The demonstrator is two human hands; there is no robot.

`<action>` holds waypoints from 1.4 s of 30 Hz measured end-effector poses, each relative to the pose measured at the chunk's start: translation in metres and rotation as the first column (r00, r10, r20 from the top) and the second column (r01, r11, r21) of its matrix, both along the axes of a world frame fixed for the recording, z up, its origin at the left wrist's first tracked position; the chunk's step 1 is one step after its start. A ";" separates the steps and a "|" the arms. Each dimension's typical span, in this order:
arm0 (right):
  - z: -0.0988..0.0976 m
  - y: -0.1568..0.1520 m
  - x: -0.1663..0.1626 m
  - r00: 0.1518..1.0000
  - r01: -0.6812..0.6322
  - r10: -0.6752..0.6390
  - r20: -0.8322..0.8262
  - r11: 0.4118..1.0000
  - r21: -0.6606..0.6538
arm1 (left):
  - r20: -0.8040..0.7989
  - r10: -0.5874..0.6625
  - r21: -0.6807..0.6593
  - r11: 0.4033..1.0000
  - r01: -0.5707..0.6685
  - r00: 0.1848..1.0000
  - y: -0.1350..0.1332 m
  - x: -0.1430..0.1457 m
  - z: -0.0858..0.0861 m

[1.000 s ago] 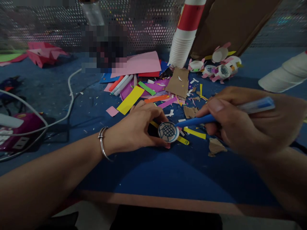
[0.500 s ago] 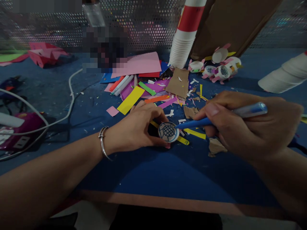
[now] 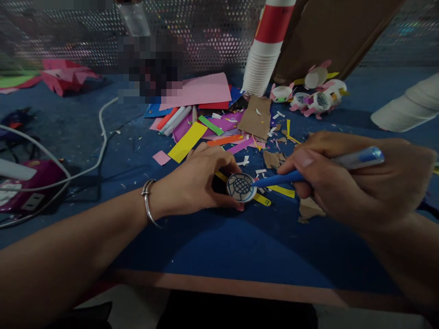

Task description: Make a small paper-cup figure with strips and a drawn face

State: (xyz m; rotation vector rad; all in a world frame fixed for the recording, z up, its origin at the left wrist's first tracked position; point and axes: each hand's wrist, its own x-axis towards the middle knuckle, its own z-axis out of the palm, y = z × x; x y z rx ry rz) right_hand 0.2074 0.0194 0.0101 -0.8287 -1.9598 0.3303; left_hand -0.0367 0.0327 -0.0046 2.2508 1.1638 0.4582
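Thumb and fingers of my left hand grip a small white paper cup by its sides, low over the blue table. Its round face carries a grid of blue pen lines. Yellow paper strips stick out from beside it. Closed around a blue pen, my right hand holds the tip at the right edge of the cup's face. The cup's lower part is hidden behind my left fingers.
Paper scraps, markers and a cardboard piece lie behind my hands. Stacked paper cups stand at the back, beside finished-looking cup turtles. A white cable and a purple glue gun-like device are at left.
The pen tip has shifted very slightly down and right along the cup's edge. My left hand keeps the cup in nearly the same place.
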 end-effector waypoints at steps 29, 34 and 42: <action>-0.002 0.003 -0.008 0.999 -0.045 0.045 0.012 0.999 -0.019 | -0.008 0.013 -0.023 1.000 -0.014 1.000 -0.001 0.001 0.003; -0.004 0.001 -0.006 0.999 -0.042 0.042 -0.017 0.999 0.004 | 0.000 0.005 -0.007 1.000 -0.005 1.000 -0.001 0.001 0.002; -0.003 0.002 -0.009 0.995 -0.103 0.103 -0.019 0.994 -0.035 | -0.003 0.003 -0.018 1.000 -0.003 1.000 0.000 0.000 0.001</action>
